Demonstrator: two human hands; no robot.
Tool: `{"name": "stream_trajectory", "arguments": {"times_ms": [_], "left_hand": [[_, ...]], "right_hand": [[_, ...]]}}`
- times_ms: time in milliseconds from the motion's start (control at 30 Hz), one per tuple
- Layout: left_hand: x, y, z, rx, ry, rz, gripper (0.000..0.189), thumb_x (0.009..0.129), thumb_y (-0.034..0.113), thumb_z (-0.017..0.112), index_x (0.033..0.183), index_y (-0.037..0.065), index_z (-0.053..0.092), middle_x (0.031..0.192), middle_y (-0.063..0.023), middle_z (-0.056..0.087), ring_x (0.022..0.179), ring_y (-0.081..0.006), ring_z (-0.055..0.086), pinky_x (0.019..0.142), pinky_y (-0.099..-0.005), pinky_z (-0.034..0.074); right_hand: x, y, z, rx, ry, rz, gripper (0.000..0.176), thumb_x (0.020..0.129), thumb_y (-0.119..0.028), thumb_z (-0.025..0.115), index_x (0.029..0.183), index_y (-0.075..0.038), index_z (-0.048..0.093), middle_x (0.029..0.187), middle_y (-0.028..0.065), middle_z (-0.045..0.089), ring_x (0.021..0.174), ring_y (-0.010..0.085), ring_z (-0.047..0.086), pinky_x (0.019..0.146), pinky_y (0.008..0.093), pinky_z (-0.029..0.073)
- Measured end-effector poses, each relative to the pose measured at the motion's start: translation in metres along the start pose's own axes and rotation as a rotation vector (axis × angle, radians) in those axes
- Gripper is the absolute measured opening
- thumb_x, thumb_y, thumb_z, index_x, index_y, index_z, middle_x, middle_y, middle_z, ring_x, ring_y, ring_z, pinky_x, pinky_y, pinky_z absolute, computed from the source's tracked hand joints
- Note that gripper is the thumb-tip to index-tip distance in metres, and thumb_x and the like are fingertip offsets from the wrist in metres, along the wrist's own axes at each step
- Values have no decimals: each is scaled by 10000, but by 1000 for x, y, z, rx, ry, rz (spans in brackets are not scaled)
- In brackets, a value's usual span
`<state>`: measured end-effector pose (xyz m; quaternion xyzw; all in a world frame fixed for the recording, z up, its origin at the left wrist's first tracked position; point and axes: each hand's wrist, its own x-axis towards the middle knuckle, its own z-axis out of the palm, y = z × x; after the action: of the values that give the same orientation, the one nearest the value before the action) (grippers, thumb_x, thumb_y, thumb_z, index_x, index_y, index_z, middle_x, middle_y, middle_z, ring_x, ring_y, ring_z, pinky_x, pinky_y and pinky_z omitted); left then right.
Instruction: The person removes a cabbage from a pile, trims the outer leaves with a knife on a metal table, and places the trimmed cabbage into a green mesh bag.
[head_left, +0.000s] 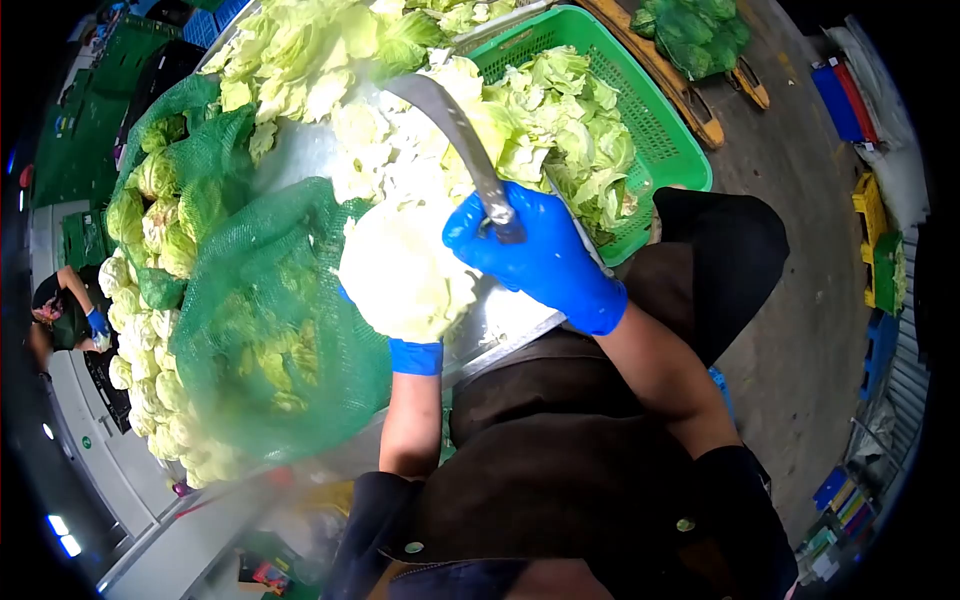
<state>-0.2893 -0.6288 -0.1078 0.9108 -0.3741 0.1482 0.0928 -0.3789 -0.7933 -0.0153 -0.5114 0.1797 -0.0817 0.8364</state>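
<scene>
A pale, trimmed cabbage (402, 275) rests in my left hand (416, 357). The blue glove's cuff shows below it, and a bit of blue peeks out at its left side; most of the fingers are hidden behind the head. My right hand (540, 248), also gloved in blue, is closed around the handle of a curved knife (450, 130). The blade points up and to the left, above loose leaves. Stripped cabbage leaves (320, 60) lie heaped over the metal table (500, 325) beyond the cabbage.
To the right stands a green crate (655, 130) holding leaves. Green net sacks (290, 310) lie on the left beside stacked cabbages (150, 350). A co-worker (68, 315) with a blue glove is at the far left. A pallet jack (690, 105) carries another netted sack (692, 40).
</scene>
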Motion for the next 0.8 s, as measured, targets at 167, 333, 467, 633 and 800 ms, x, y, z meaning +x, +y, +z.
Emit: {"name": "stream_trajectory", "arguments": {"times_ms": [167,333,467,633,800], "left_hand": [[-13,-2,25,-72,-108,130,607,897,216,566,1446,49,369,1392,-138,477,1301,-289,436,1140,-388,273],[-5,-4,21,-1182,-127,-299,475,918,203,561,1353,48,453,1243,-125,558,1081,-235,555,985,-352,421],[34,13,-60,-462,106,-125,310,889,210,579,1150,58,646,1086,-130,658,1052,-282,596,1040,-455,385],[8,-6,-19,-917,-52,-358,467,941,277,538,1351,61,480,1294,-125,563,1178,-274,531,1066,-430,363],[-13,-25,16,-769,-55,-140,519,951,259,502,1430,81,410,1442,-111,459,1336,-270,423,1122,-408,302]], "right_hand": [[-10,0,2,142,189,-14,213,858,-18,667,1067,1,629,992,40,658,914,116,630,832,265,517],[-3,-5,-9,20,110,-137,385,849,-58,721,1201,34,593,1053,64,652,936,112,620,836,260,520],[-6,-1,11,-29,-19,-106,341,819,-85,757,1127,4,641,977,33,669,888,78,601,801,256,510],[-23,-20,13,-46,-90,235,171,845,-140,708,976,-37,668,851,16,666,784,72,595,706,268,502],[-15,22,-22,-254,-69,17,155,857,-123,714,985,-49,669,818,-7,641,623,31,538,547,195,420]]}}
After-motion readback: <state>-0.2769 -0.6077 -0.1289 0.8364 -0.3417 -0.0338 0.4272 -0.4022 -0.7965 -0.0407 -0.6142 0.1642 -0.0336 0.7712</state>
